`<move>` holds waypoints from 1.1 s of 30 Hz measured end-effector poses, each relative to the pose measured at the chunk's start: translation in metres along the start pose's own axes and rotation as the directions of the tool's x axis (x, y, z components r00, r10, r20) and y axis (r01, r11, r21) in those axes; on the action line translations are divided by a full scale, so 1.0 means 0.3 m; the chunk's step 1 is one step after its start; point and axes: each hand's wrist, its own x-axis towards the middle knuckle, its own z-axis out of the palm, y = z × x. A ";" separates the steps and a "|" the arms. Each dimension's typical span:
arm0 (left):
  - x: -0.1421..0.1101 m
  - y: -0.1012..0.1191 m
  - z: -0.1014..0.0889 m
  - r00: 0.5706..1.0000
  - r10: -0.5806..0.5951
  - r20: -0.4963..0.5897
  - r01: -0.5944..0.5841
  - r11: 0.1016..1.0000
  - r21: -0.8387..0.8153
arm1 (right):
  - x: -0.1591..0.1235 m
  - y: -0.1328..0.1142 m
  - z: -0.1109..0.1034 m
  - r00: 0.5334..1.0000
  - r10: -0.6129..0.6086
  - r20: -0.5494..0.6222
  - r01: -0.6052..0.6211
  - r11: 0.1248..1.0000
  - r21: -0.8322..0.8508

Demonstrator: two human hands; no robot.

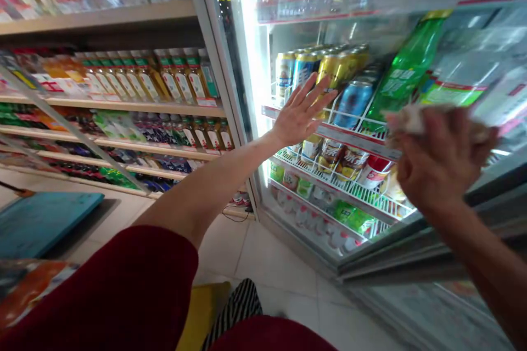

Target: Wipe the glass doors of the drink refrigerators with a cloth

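Observation:
My left hand is stretched out flat with fingers spread, against the glass of a lit drinks fridge, level with a row of gold and blue cans. My right hand is closed around a pale crumpled cloth and presses it on the fridge's glass door, in front of a green bottle. The right hand is smeared by motion.
Inside the fridge, white wire shelves carry cans, cups and bottles. To the left, wooden store shelves hold rows of bottled drinks. A blue flat surface lies low at left on the tiled floor.

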 end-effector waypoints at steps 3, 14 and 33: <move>-0.002 -0.011 0.020 0.998 0.029 -0.063 -0.031 0.999 -0.020 | -0.044 -0.046 0.016 0.975 -0.223 0.027 0.224 0.957 -0.183; 0.009 -0.016 0.025 0.967 0.080 -0.241 -0.097 0.993 -0.060 | 0.274 -0.045 0.010 0.985 -0.084 -0.151 0.046 0.971 -0.237; 0.004 0.013 0.029 0.977 -0.006 -0.214 -0.010 0.997 -0.076 | 0.080 -0.022 -0.023 0.979 -0.193 0.066 0.203 0.948 -0.245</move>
